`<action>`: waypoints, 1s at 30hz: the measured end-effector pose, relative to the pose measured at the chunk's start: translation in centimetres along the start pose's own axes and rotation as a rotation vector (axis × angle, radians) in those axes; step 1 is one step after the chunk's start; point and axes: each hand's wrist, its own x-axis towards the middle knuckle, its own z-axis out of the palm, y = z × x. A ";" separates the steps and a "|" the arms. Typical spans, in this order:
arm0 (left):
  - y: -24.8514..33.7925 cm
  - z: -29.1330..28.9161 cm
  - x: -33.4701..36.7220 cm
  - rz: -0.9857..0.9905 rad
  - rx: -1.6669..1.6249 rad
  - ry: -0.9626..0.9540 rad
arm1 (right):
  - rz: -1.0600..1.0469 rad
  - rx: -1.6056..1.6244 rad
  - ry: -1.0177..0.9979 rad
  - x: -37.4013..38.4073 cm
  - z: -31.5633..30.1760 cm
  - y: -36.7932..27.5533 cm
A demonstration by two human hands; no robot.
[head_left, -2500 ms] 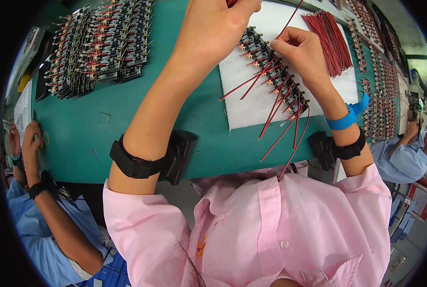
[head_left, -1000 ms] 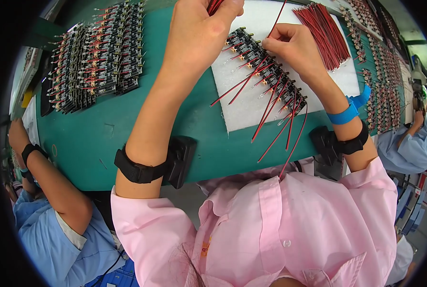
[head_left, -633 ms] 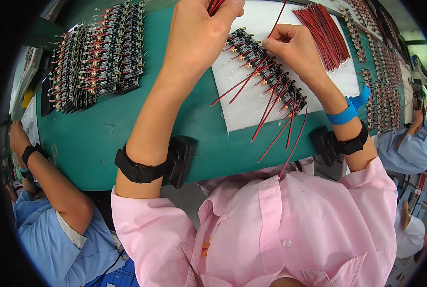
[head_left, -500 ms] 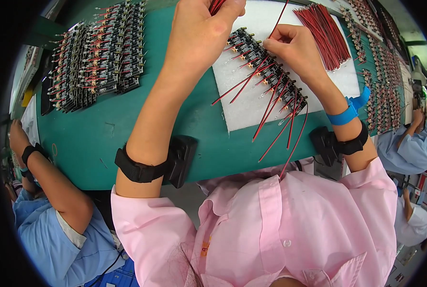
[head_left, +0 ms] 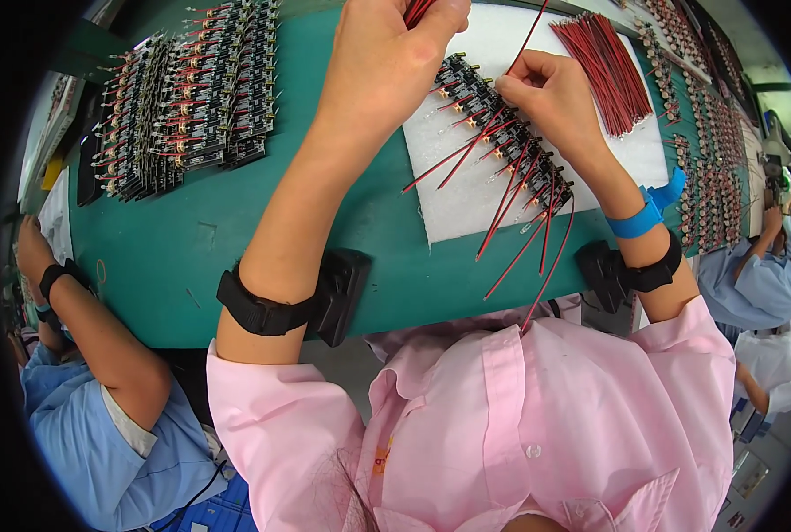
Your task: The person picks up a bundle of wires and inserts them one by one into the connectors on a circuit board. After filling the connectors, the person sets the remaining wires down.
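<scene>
My left hand is closed around a bundle of red and black wires at the top edge of the view. To its right, my right hand pinches a red-black wire that rises past its fingertips. Just below that hand runs a slanting row of small black circuit boards on a white foam sheet. Several red and black wires trail from the row toward me. The fingertips of my right hand are beside the row's upper part; whether they touch a board I cannot tell.
A pile of red-black wires lies on the foam's right side. Stacked boards with red wires stand at the left of the green table. More small parts line the right side. Co-workers in blue sit at both sides.
My view has shifted slightly, so the boards and foam sit a little differently in it. Both hands keep their grip, with little movement against the row.
</scene>
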 end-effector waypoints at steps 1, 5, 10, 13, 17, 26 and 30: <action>0.1 0.0 0.0 -0.009 0.017 0.001 | 0.003 0.008 -0.001 0.0 0.0 0.0; 0.2 0.0 -0.1 -0.030 0.038 -0.002 | 0.012 0.019 0.002 0.0 0.0 0.0; 0.3 0.0 -0.1 -0.049 0.027 -0.011 | 0.019 0.010 0.018 -0.1 0.0 -0.3; 0.3 0.0 0.0 -0.040 0.022 -0.009 | -0.045 -0.041 0.023 0.0 0.0 -0.5; -0.9 -0.2 0.3 -0.070 -0.036 0.008 | -0.219 -0.209 0.005 0.2 -0.2 -1.3; -3.9 -1.6 1.8 -0.334 -0.775 -0.116 | -0.485 -0.526 -0.096 -0.2 -1.4 -1.8; -5.6 -1.3 1.5 -0.363 -0.907 -0.118 | -0.602 -0.657 -0.123 -1.4 -1.3 -2.7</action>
